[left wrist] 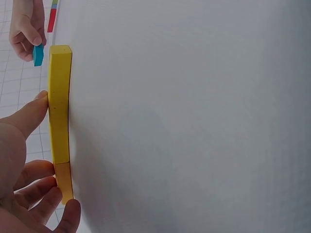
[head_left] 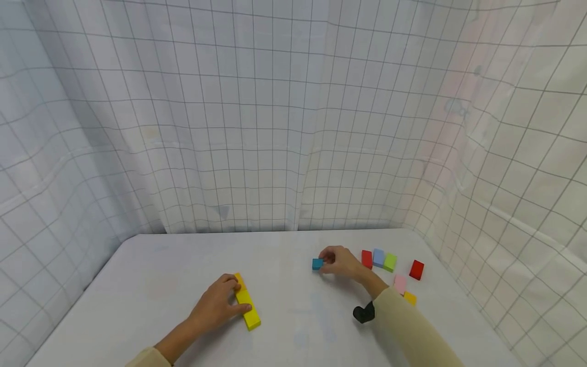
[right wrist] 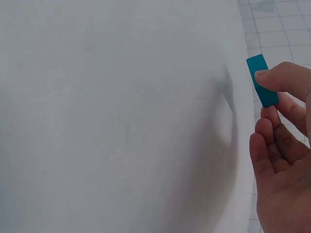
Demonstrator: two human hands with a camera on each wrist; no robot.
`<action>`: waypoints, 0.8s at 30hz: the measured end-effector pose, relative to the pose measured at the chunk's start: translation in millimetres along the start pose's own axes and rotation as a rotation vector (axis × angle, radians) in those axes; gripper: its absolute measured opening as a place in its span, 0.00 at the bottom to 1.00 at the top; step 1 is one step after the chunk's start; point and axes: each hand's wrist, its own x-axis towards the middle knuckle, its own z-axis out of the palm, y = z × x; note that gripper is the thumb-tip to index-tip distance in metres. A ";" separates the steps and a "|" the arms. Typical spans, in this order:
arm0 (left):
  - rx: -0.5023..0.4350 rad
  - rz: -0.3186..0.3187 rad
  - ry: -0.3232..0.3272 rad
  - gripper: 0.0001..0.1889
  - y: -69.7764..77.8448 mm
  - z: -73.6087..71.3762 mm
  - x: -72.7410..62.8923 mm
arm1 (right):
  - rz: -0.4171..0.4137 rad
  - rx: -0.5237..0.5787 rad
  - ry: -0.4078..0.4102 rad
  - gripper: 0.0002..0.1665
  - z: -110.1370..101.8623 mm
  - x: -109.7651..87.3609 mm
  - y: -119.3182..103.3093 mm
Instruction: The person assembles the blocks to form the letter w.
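Note:
My left hand [head_left: 217, 303] grips a row of yellow blocks [head_left: 252, 319] at the left of centre. In the left wrist view, a long yellow block [left wrist: 60, 131] meets a shorter orange-yellow block [left wrist: 63, 175] end to end. The thumb [left wrist: 36, 110] touches the long block's side, and the other fingers curl about the shorter block. Farther right, my right hand [head_left: 341, 262] pinches a small teal block [head_left: 317, 264]. The right wrist view shows this teal block [right wrist: 263, 80] between thumb and fingers, with a shadow on the table beneath the hand.
Beyond the right forearm lie two red blocks [head_left: 417, 270], a light blue block [head_left: 378, 257], a green block [head_left: 390, 262], a pink block [head_left: 400, 284] and an orange block [head_left: 410, 298]. A black object [head_left: 364, 313] shows at the right wrist. Checked curtains [head_left: 247, 122] surround the white table [head_left: 137, 285].

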 end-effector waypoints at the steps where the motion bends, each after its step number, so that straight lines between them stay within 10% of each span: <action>1: -0.001 0.000 0.001 0.27 0.1 0.0 -0.2 | -0.005 -0.002 -0.006 0.16 2.1 -0.5 -1.4; 24: 0.030 0.001 -0.001 0.27 -0.1 -0.8 2.1 | -0.164 0.017 -0.168 0.16 48.8 -13.5 -36.8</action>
